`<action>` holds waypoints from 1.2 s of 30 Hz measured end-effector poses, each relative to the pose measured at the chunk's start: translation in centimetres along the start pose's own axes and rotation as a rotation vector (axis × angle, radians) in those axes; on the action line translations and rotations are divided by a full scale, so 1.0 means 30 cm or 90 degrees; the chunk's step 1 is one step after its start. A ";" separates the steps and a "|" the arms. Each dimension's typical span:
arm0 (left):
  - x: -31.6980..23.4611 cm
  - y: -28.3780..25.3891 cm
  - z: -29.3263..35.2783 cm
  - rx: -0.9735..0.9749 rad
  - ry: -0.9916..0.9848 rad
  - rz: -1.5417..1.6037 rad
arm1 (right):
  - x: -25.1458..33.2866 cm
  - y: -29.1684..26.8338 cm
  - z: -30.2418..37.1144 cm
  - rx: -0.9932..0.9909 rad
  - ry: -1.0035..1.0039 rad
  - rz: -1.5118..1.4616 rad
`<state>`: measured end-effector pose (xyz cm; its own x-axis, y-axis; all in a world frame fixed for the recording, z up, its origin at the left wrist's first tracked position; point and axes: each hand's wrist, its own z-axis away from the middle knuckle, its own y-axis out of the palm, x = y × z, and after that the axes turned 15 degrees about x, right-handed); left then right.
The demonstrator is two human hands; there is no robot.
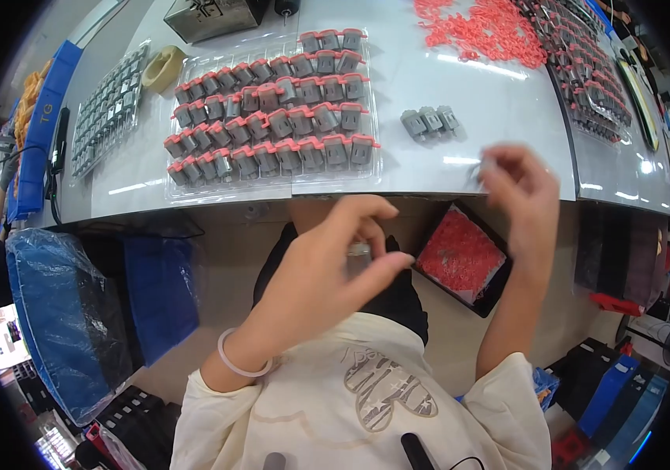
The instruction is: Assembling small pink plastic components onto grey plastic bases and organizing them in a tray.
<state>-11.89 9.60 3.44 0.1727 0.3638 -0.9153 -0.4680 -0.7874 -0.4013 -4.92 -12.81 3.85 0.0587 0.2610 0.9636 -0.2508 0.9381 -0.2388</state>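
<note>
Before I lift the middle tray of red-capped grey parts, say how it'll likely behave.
The middle tray will probably flex, since its clear plastic looks thin. Its grey parts could spill if tilted, as no lid shows. If pushed, it may slide easily on the glossy table.

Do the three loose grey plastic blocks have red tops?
No, the three loose grey plastic blocks show only grey, unlike the red-topped blocks in the clear plastic tray.

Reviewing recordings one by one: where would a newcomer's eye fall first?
Probably the clear tray of red-topped gray parts, left of centre on the white table. Then come the scattered small red pieces at its far side, right of centre. The left hand shows in front of the table, the blurred right hand at its near edge.
</note>
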 end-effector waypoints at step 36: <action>-0.004 0.097 0.068 -0.050 0.061 0.938 | -0.032 0.134 0.063 0.274 -0.205 0.045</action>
<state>-15.04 8.29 2.46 -0.3487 -0.8008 -0.4869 -0.2211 -0.4346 0.8731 -7.80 -9.71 2.20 -0.2551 0.1731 0.9513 -0.6210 0.7248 -0.2984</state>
